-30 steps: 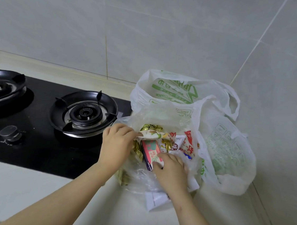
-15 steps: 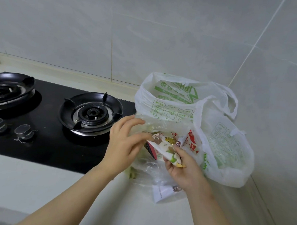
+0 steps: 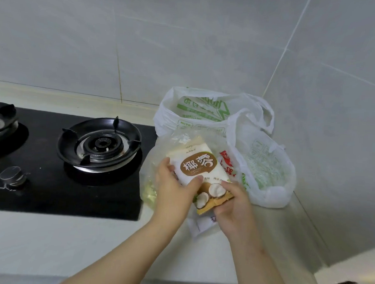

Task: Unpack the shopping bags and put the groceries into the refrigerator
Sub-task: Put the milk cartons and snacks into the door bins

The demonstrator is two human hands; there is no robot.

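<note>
- My left grip [image 3: 176,190] is closed on the coconut packet [image 3: 197,166]. The thumb lies across its front and the fingers wrap round its left edge.
- My right grip [image 3: 233,206] pinches the packet's lower right corner, thumb on top and the other fingers curled underneath.
- The packet sits between my two grips, lifted off the worktop [image 3: 70,244]. It is tilted, with its top pointing away from me and a little left.
- It is a flat cream-white pouch with a brown label carrying large white Chinese characters and a line of small print beneath.
- Along its bottom, nearest my right grip, runs a tan band with halved coconuts showing white flesh.
- Just beyond and under both grips is a clear plastic bag [image 3: 157,162], crumpled and open.
- A red-and-white packet [image 3: 227,163] shows inside it, just beyond my right grip.
- Further beyond my grips a white shopping bag [image 3: 196,112] with green print stands in the tiled corner.
- A second white bag [image 3: 267,166] slumps just to the right of my right grip.
- A white paper packet [image 3: 197,225] lies on the worktop below my right grip.
- Well to the left of my left grip is a black gas hob [image 3: 51,189] with a round burner [image 3: 100,142] and a metal knob [image 3: 12,176].
</note>
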